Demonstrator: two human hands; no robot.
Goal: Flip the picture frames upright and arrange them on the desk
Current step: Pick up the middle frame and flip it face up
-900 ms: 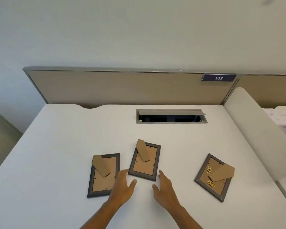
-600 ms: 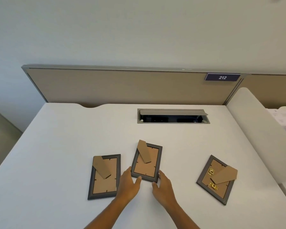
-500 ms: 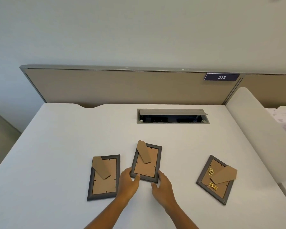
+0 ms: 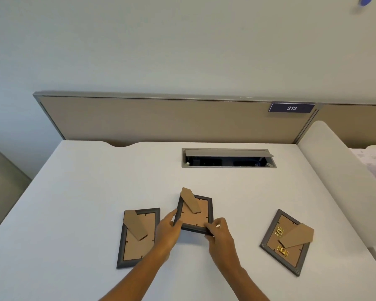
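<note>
Gripping middle picture frame (image 4: 194,213) at near corners: left hand (image 4: 168,232) and right hand (image 4: 220,234), frame face-down mid-table (image 4: 85,181), near edge lifting. Risks: loose cardboard easel leg (image 4: 190,200) swinging, thin edge slipping, knocking left frame (image 4: 137,237). Right frame (image 4: 285,242) well apart. Partition sign (image 4: 291,108) reads "212".
</note>
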